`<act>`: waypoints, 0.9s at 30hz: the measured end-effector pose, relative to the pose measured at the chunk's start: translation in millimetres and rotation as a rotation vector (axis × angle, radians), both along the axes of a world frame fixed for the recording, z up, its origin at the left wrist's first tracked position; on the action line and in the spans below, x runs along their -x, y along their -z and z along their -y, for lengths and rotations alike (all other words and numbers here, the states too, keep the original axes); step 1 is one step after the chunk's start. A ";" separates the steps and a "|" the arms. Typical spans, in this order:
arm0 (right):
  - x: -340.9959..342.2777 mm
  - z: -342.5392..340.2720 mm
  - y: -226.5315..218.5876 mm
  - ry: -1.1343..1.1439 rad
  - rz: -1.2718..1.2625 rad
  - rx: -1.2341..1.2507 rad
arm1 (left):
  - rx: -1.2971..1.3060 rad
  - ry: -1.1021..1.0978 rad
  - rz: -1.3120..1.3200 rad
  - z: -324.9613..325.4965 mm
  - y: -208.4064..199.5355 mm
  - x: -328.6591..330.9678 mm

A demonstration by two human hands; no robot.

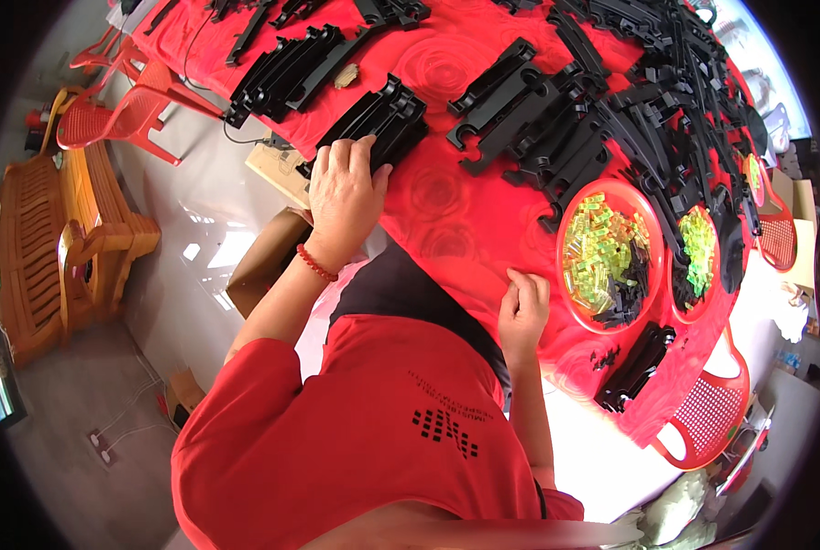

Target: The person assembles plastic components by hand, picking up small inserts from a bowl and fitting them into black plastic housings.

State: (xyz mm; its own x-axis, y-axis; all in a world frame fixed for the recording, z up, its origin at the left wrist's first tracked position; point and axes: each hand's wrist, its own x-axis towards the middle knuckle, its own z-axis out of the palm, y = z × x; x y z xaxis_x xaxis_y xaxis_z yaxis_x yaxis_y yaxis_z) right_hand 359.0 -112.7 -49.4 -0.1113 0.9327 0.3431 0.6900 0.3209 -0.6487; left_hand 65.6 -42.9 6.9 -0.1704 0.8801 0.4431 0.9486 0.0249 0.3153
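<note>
My left hand, with a red bead bracelet at the wrist, lies over the near end of a stack of long black plastic parts. Its fingers are stretched out on the parts and hide some of them. At the table's near edge is my right hand, its fingers curled in. Whatever they may hold cannot be made out. Just right of it stands an orange-red bowl of small yellow-green clear pieces and small black pieces.
More black parts lie in rows and heaps across the red tablecloth. A second bowl is at the right, with a black bundle near it. Red chairs, a wooden bench and a cardboard box surround the table.
</note>
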 end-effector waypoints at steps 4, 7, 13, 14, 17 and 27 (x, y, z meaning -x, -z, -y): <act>-1.5 0.8 2.3 0.013 0.025 0.005 | -0.125 0.174 0.053 -39.1 -14.1 -21.2; -3.3 4.1 1.2 0.017 0.028 0.029 | -0.146 0.273 0.068 -92.9 -13.1 -45.8; -4.7 10.4 -1.8 0.051 -0.042 0.139 | 0.267 0.234 0.014 -186.1 12.6 -76.1; -4.3 9.4 -2.1 0.101 -0.037 0.150 | 0.443 0.281 0.009 -188.8 -0.3 -76.7; -4.7 5.2 -1.9 0.056 -0.009 0.133 | 0.335 0.225 0.028 -198.1 20.8 -65.4; -8.1 5.2 1.1 0.012 -0.038 0.123 | 0.115 0.203 0.078 -195.0 35.4 -71.5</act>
